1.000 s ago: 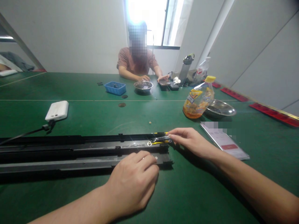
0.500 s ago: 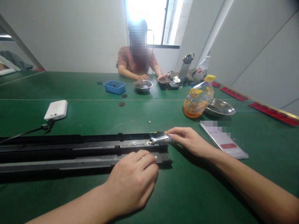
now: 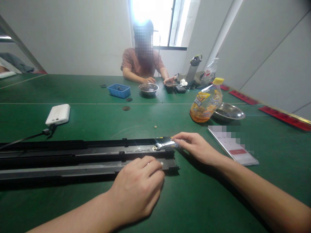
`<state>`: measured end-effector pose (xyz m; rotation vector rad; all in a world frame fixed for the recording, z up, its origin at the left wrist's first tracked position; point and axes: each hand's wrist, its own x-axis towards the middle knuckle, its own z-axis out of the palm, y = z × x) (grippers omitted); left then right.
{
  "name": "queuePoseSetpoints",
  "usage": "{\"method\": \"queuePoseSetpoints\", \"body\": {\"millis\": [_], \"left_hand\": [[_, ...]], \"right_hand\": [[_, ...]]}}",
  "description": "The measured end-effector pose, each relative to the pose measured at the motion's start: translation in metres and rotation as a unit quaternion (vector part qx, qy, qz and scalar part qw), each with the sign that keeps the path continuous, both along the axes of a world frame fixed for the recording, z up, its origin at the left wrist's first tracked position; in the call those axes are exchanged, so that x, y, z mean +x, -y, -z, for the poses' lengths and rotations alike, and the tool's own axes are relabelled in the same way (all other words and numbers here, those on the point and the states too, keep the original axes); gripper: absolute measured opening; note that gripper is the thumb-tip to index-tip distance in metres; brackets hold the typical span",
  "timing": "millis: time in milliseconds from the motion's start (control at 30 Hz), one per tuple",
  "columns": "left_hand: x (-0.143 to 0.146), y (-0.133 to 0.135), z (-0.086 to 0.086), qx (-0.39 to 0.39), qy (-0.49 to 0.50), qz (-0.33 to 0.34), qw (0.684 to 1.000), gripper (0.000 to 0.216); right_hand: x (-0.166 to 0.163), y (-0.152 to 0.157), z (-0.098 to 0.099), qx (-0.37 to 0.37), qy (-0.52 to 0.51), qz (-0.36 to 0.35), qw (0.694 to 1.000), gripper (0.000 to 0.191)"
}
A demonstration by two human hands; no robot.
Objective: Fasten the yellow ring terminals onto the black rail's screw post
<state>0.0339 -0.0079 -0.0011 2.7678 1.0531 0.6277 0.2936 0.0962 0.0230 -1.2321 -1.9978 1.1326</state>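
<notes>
Two long black rails [image 3: 97,151] lie side by side across the left of the table. My right hand [image 3: 194,145], closed, pinches the end of a silver open-ended wrench [image 3: 166,145]. The wrench's jaw is at a small brass-coloured nut [image 3: 155,148] near the right end of the far rail. My left hand [image 3: 141,186] is curled over the near rail [image 3: 167,165], knuckles up; its thumb and fingertips are mostly hidden. A small screw head [image 3: 162,163] shows on the near rail beside those fingers. Behind the rails, a loose brass ring or nut [image 3: 155,127] lies on the table.
A white box with a black cable [image 3: 58,114] stands at left. To the right are a phone [image 3: 236,150], a yellow-capped bottle [image 3: 204,103] and a metal bowl [image 3: 233,111]. Across the table a person sits behind a blue bin [image 3: 119,91] and another metal bowl [image 3: 148,90].
</notes>
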Motion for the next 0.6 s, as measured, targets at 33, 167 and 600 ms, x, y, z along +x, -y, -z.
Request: {"method": "queuePoseSetpoints", "body": {"millis": [33, 167, 600], "left_hand": [[0.0, 0.0, 0.0, 0.001, 0.0, -0.001, 1.0, 0.014], [0.0, 0.001, 0.0, 0.002, 0.001, -0.001, 1.0, 0.013], [0.0, 0.0, 0.001, 0.003, -0.005, -0.002, 1.0, 0.013]], "right_hand": [[0.0, 0.0, 0.0, 0.0, 0.0, 0.0, 1.0, 0.036], [0.0, 0.003, -0.001, -0.002, -0.001, -0.003, 1.0, 0.036], [0.001, 0.017, -0.003, -0.002, 0.014, -0.028, 1.0, 0.03]]}}
